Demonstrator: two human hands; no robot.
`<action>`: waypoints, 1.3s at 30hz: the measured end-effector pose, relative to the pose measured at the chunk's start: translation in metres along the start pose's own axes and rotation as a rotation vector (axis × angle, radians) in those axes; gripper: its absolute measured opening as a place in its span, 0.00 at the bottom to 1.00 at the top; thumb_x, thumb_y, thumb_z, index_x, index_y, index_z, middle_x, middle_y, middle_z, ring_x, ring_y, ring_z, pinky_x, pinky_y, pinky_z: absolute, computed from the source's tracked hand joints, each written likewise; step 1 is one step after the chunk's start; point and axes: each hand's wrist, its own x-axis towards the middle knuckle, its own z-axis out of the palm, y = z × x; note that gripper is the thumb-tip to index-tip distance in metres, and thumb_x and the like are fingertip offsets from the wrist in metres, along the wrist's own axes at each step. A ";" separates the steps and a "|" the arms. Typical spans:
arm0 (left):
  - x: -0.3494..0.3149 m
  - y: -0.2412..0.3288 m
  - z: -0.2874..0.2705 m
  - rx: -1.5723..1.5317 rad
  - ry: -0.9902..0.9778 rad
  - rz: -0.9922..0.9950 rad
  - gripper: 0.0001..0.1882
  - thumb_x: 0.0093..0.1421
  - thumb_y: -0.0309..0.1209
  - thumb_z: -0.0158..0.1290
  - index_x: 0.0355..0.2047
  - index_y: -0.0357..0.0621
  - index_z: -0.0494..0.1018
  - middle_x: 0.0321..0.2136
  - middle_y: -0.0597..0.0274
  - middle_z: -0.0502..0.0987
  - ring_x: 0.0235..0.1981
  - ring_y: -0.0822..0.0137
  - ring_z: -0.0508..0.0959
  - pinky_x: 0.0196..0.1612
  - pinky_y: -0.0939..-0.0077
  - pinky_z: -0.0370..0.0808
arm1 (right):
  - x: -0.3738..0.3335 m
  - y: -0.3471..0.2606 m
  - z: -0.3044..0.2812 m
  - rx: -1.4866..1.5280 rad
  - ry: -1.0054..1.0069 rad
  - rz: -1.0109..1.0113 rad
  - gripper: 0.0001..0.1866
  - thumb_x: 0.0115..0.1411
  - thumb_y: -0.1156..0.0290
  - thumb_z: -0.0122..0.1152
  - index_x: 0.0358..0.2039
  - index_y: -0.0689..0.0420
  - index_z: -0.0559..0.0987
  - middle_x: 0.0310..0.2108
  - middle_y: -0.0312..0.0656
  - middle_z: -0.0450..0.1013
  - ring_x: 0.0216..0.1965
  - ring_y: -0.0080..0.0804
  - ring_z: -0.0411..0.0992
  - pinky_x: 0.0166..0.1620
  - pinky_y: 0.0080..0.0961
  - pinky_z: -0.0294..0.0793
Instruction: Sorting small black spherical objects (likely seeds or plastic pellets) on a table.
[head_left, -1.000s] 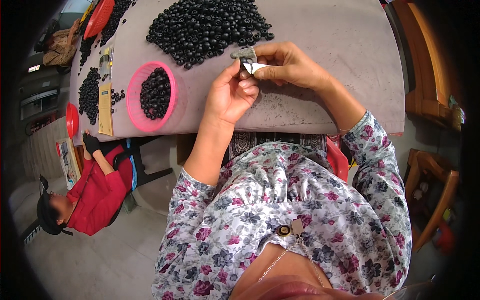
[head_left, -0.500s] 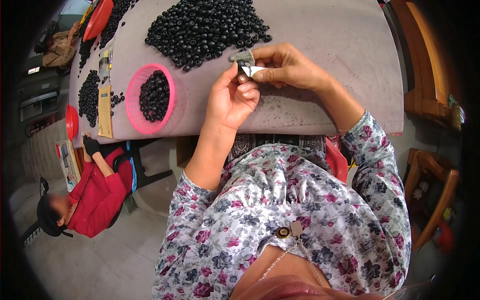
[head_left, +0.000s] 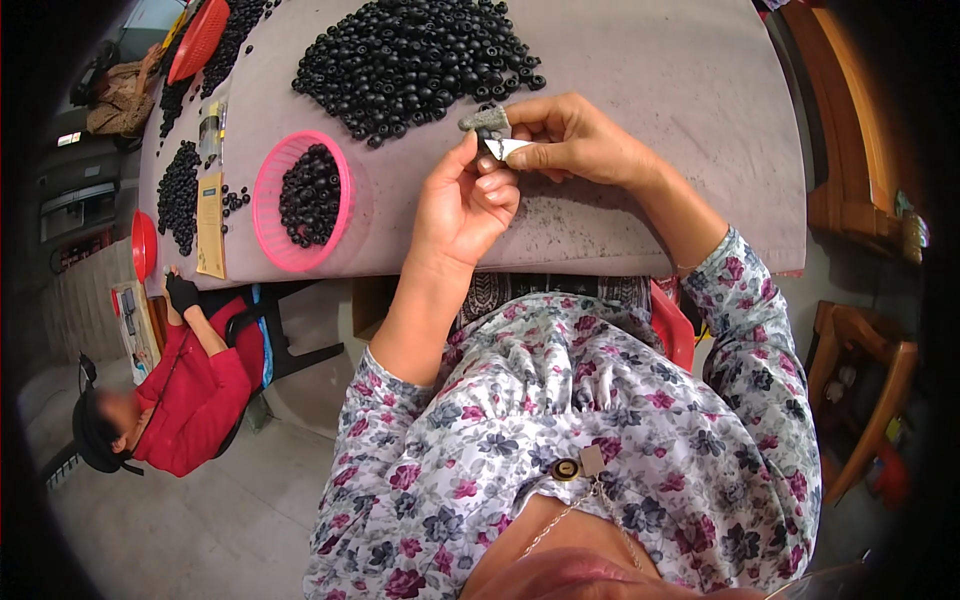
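Both of my hands meet above the near part of the table, just below the black bead pile [head_left: 415, 65]. My left hand [head_left: 465, 210] is closed in a pinch on a small black bead, mostly hidden by the fingers. In my right hand [head_left: 595, 140], thumb and fingers grip a small white folded piece [head_left: 510, 149] with a dark edge, held against the bead. A grey finger cover [head_left: 485, 119] wraps my right index finger. Left of my hands stands a pink mesh basket [head_left: 264, 230] partly filled with black beads [head_left: 310, 195].
The table [head_left: 660, 60] has a cloth cover with dark specks. Smaller bead heaps [head_left: 178, 195], a tan packet [head_left: 210, 225] and red baskets [head_left: 200, 40] lie along the left. A person in red [head_left: 200, 400] sits at the left; a wooden chair [head_left: 865, 400] stands right.
My hands stay together at nearly the same spot, and the white piece has shifted slightly against the bead. The rest of the scene looks the same.
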 end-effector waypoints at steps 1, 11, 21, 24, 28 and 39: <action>0.000 0.000 0.000 -0.002 -0.003 -0.003 0.11 0.65 0.34 0.54 0.34 0.37 0.70 0.24 0.66 0.69 0.23 0.73 0.69 0.25 0.81 0.68 | 0.000 -0.001 0.000 0.013 -0.008 0.005 0.20 0.60 0.66 0.65 0.52 0.59 0.78 0.29 0.30 0.76 0.21 0.12 0.62 0.22 0.12 0.60; 0.000 -0.001 -0.001 0.052 -0.043 -0.016 0.14 0.65 0.34 0.55 0.42 0.35 0.71 0.25 0.67 0.70 0.23 0.74 0.70 0.26 0.81 0.68 | -0.003 -0.005 -0.001 0.075 -0.024 0.039 0.18 0.61 0.68 0.64 0.50 0.60 0.79 0.29 0.31 0.77 0.19 0.12 0.62 0.20 0.12 0.58; -0.001 0.000 -0.005 0.075 -0.035 0.011 0.13 0.65 0.33 0.54 0.42 0.36 0.72 0.25 0.67 0.69 0.23 0.74 0.70 0.25 0.81 0.68 | -0.002 -0.005 -0.001 0.082 -0.051 0.049 0.14 0.61 0.67 0.65 0.45 0.60 0.81 0.24 0.28 0.73 0.17 0.11 0.61 0.19 0.12 0.55; 0.001 0.001 -0.009 0.096 -0.051 0.005 0.12 0.64 0.33 0.55 0.42 0.36 0.72 0.25 0.67 0.70 0.23 0.74 0.70 0.26 0.80 0.68 | -0.001 -0.004 -0.005 0.073 -0.085 0.068 0.19 0.61 0.69 0.64 0.51 0.62 0.78 0.26 0.30 0.72 0.20 0.12 0.62 0.21 0.12 0.59; -0.001 0.002 -0.007 0.130 -0.078 0.011 0.13 0.64 0.33 0.54 0.42 0.35 0.72 0.25 0.67 0.70 0.22 0.75 0.70 0.25 0.82 0.68 | -0.003 -0.009 0.000 0.101 -0.049 0.063 0.13 0.60 0.69 0.64 0.45 0.59 0.82 0.22 0.27 0.73 0.17 0.11 0.61 0.19 0.12 0.55; -0.002 0.003 -0.011 0.164 -0.091 -0.015 0.11 0.64 0.32 0.54 0.41 0.38 0.71 0.24 0.68 0.70 0.21 0.76 0.68 0.25 0.81 0.66 | -0.001 0.004 -0.006 0.219 -0.033 0.087 0.12 0.62 0.70 0.63 0.44 0.61 0.82 0.22 0.31 0.71 0.17 0.13 0.62 0.19 0.13 0.56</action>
